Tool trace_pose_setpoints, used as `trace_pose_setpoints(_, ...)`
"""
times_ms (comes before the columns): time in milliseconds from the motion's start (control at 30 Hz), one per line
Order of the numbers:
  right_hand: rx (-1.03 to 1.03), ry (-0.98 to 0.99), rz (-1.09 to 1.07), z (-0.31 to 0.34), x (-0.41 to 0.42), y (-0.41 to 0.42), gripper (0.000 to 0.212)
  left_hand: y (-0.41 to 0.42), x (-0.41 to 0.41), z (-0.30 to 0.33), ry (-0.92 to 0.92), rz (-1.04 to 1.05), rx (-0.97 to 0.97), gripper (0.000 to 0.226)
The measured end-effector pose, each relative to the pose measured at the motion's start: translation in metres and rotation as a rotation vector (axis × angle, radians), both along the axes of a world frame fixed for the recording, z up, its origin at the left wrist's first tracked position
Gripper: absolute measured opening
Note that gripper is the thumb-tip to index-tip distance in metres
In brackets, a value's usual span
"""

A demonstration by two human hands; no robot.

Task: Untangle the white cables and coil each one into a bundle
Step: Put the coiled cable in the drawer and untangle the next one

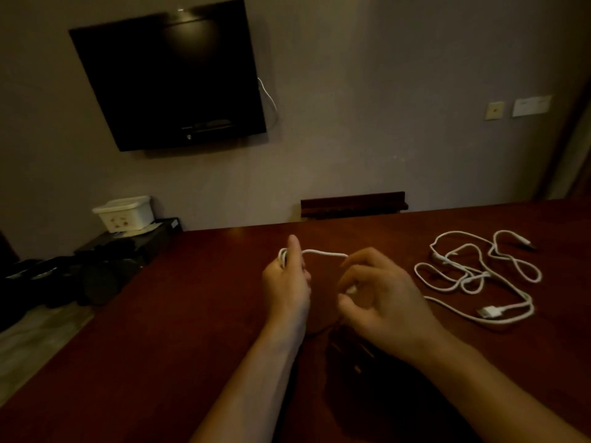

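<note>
1. Winding is the step in hand, by my judgement: a thin white braided cable (324, 252) runs as a short taut span between the two hands, its long axis lying left to right, just above the dark red-brown wooden bench (192, 298).
2. The left hand (287, 282) stands edge-up with fingers pointing away, and several turns of the cable are looped round those fingers, which curl to keep the coil in place.
3. The right hand (380, 298) pinches the free run of the same cable between thumb and curled fingers; a white bit shows in its palm, too small to name.
4. A loose tangle of white cables (476, 273) with a flat white connector lies on the bench to the right, near the right hand and well apart from the left. That hand is the nearer one for reaching it.
5. Farther out, a black wall-mounted screen (172, 78) hangs on the wall behind, and a small white plastic box (124, 213) sits on dark equipment at far left.
</note>
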State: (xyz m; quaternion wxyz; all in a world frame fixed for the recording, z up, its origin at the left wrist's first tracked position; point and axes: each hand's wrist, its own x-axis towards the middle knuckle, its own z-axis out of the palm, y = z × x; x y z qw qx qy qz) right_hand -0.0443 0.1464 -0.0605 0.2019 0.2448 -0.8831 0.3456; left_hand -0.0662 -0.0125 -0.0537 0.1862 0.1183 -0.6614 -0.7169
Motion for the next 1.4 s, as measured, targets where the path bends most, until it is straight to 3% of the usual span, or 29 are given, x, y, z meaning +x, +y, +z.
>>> trace_pose_setpoints(100,0.089,-0.011,0.003,-0.006,0.000,-0.005,0.043,0.000,0.003,0.004,-0.025,-0.017,0.025,0.047)
trace_pose_setpoints(267,-0.281,0.095,-0.153,-0.004,-0.009,-0.005,0.016,0.004,0.010,0.006,-0.048,-0.132,0.102,0.065)
trace_pose_setpoints(367,-0.341,-0.106,-0.101,-0.002,-0.010,0.000,0.025,0.008,0.013,0.006,-0.045,-0.275,0.237,0.072)
trace_pose_setpoints(533,-0.442,-0.331,0.144,0.001,0.000,-0.005,0.030,0.008,0.013,0.006,-0.056,-0.322,0.230,0.071)
trace_pose_setpoints(667,-0.302,-0.272,0.308,0.004,0.008,-0.011,0.015,0.008,0.014,0.008,-0.074,-0.385,0.114,0.061)
trace_pose_setpoints(800,-0.157,-0.233,0.272,-0.003,0.006,-0.010,0.015,0.013,0.017,0.009,-0.081,-0.393,-0.044,0.027)
trace_pose_setpoints(867,-0.131,-0.220,0.225,-0.005,0.003,-0.007,0.011,0.012,0.011,0.006,-0.097,-0.297,0.006,0.025)
trace_pose_setpoints(967,-0.130,-0.338,0.206,-0.007,-0.002,-0.003,0.033,0.010,0.006,0.008,-0.043,-0.204,0.213,0.030)
trace_pose_setpoints(1100,-0.035,-0.300,0.219,-0.008,-0.009,0.000,0.029,0.008,0.009,0.015,-0.047,-0.245,0.410,0.028)
trace_pose_setpoints(1200,0.265,-0.128,0.110,-0.008,-0.012,0.004,0.020,0.007,0.011,0.018,-0.071,-0.300,0.367,0.030)
trace_pose_setpoints(1400,0.423,0.012,0.068,0.004,-0.006,0.009,0.036,0.004,0.005,0.008,-0.065,-0.239,0.250,0.032)
